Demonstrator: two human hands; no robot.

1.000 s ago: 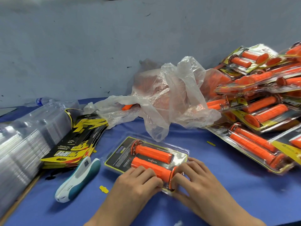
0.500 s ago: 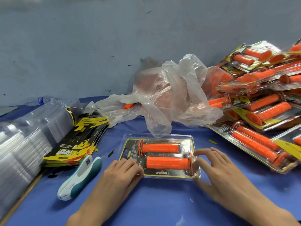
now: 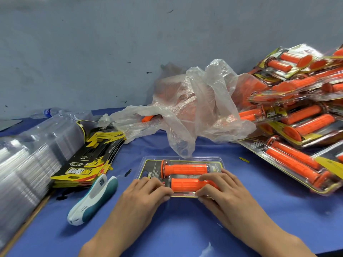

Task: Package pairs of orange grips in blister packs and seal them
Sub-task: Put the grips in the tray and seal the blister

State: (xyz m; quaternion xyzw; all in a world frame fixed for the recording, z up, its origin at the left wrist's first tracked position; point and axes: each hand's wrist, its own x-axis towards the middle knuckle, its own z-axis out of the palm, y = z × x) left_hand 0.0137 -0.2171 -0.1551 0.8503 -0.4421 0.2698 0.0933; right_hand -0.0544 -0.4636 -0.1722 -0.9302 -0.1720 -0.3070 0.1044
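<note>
A scuffed grey-blue wall backs a desk [image 3: 185,229] covered in blue cloth, whose wooden edge shows at the lower left. Along the left side lie a long stack of clear blister shells [image 3: 27,164], a clear water bottle [image 3: 50,112] on its side by the wall, a fanned stack of black-and-yellow cards [image 3: 89,160], and a white-and-teal stapler [image 3: 92,199] just beside the cards. A crumpled clear plastic bag [image 3: 194,108] with orange shapes inside sits at the back middle, its lowest fold reaching near the far edge of the blister pack [image 3: 181,160]. A tall, untidy pile of finished packs [image 3: 297,117] fills the right side to the frame's edge. The bare cloth lies mostly toward the person, in front of and between the forearms, and in a strip right of the pack. The blister pack lies flat in the middle of the desk with two orange grips side by side in it, the far one [image 3: 185,168] fully showing, the near one [image 3: 187,184] partly covered. The left hand [image 3: 146,195] has bent fingers over the pack's near left corner, its grip closed on that edge. The right hand [image 3: 222,191] curls its fingers over the near orange piece's right end, thumb at the pack's near edge, its grip likewise closed on the pack.
</note>
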